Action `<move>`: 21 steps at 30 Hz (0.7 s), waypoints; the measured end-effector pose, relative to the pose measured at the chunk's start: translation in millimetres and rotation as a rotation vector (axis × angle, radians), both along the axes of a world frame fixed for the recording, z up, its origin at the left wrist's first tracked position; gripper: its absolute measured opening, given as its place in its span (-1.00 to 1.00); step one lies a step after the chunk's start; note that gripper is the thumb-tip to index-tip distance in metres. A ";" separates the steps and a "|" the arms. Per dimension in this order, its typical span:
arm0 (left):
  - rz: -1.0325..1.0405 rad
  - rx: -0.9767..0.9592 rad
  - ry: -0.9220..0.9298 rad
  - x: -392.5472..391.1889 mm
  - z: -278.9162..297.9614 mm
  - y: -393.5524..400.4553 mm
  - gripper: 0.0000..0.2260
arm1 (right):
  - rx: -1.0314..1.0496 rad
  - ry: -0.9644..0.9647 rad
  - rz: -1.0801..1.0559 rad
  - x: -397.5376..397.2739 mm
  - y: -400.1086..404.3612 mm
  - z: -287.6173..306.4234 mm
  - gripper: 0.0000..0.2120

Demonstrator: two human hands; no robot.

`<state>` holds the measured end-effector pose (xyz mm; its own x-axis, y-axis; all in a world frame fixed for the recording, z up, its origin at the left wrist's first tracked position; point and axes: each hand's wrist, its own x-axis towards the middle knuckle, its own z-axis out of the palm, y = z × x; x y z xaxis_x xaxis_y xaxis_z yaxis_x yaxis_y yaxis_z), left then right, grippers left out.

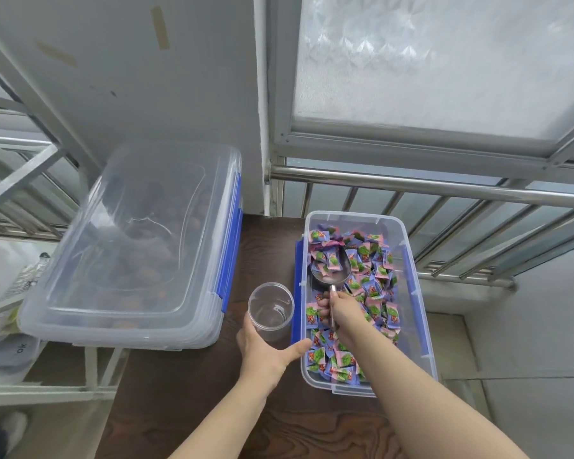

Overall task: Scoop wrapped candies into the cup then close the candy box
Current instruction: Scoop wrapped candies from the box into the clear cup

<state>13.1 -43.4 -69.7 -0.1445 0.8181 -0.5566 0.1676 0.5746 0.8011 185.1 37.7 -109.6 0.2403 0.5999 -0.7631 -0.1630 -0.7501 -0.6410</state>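
I'm gripping the scoop (pixel 328 271) by its thin metal handle with my right hand (pixel 340 309), fingers clenched around it, bowl pointing away from me into the open candy box (pixel 424 313). A few wrapped candies (pixel 375 286) are already sitting in the shiny, rounded bowl; it looks like I'm mid-scoop, not yet lifting toward the cup. My left hand (pixel 265 351) is steadying the cup (pixel 271 309) from the near side, fingers curled round its left wall and thumb stretching toward the box; I can't tell how firmly it's closing on the cup. The cup is standing upright on the dark wood-grain table (pixel 179 402), just beside the box's left wall, probably so the carry is short. It's clear, smooth, cylindrical plastic and looking empty. The box is a clear rectangular tub with blue side latches, filled with small crinkly square packets in purple, pink and green. Its lid isn't anywhere I can identify, so closing is not yet started. To the left, a larger clear lidded bin (pixel 136 246) with blue clips is sitting tilted, brownish contents blurred inside.
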 end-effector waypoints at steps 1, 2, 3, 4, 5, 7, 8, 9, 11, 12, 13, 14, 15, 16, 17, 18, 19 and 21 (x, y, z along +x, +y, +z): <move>0.007 0.038 0.028 -2.4 -0.3 0.4 0.20 | 0.003 0.010 0.004 1.4 -5.4 2.2 -0.73; 0.015 0.076 0.068 -5.5 -0.5 1.6 0.16 | 0.011 0.011 0.012 3.6 -10.9 3.5 -0.71; 0.021 0.109 0.112 -9.0 -0.4 2.9 0.11 | 0.022 0.012 0.024 6.1 -16.8 5.4 -0.71; 0.022 0.143 0.154 -12.3 -0.6 4.7 0.06 | 0.034 0.016 0.032 8.9 -22.3 6.8 -0.70; 0.012 0.180 0.185 -15.2 -0.6 6.5 0.01 | 0.042 0.026 0.034 11.8 -28.0 8.9 -0.70; -0.015 0.245 0.213 -18.3 0.2 10.3 -0.09 | 0.056 0.037 0.032 18.0 -38.4 12.9 -0.72; -0.028 0.270 0.218 -18.9 1.6 11.9 -0.14 | 0.062 0.044 0.034 21.3 -43.5 15.4 -0.73; -0.043 0.284 0.218 -18.9 3.8 13.3 -0.18 | 0.069 0.050 0.039 24.6 -49.0 19.3 -0.73; -0.063 0.296 0.213 -18.8 6.2 15.1 -0.21 | 0.078 0.020 0.065 32.1 -59.1 26.1 -0.72; -0.073 0.296 0.217 -19.1 7.1 15.5 -0.21 | 0.085 -0.015 0.085 36.0 -63.9 29.5 -0.71; -0.084 0.297 0.225 -19.3 8.2 15.6 -0.22 | 0.093 -0.052 0.107 39.9 -68.4 33.0 -0.70; -0.095 0.301 0.237 -19.7 8.6 15.8 -0.22 | 0.105 -0.079 0.130 44.0 -72.4 35.2 -0.70; -0.106 0.305 0.248 -20.1 9.0 16.2 -0.22 | 0.117 -0.095 0.154 48.0 -76.2 37.6 -0.69; -0.117 0.308 0.258 -20.4 9.5 16.8 -0.22 | 0.132 -0.100 0.179 52.2 -79.5 39.6 -0.69; -0.126 0.310 0.268 -20.7 9.5 17.5 -0.22 | 0.148 -0.100 0.206 56.2 -82.6 42.1 -0.68; -0.132 0.310 0.275 -20.6 9.6 18.2 -0.22 | 0.158 -0.102 0.236 59.9 -84.9 44.2 -0.68; -0.134 0.309 0.278 -20.4 10.0 19.1 -0.22 | 0.164 -0.105 0.263 62.8 -86.5 47.1 -0.68; -0.136 0.310 0.284 -20.0 11.2 20.2 -0.22 | 0.174 -0.097 0.287 66.4 -88.0 53.3 -0.71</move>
<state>-7.0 -23.2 -58.5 -0.1354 0.9624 -0.2353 0.4639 0.2714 0.8433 251.5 -50.3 -56.3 0.1094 0.7726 -0.6254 0.1062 -0.6346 -0.7655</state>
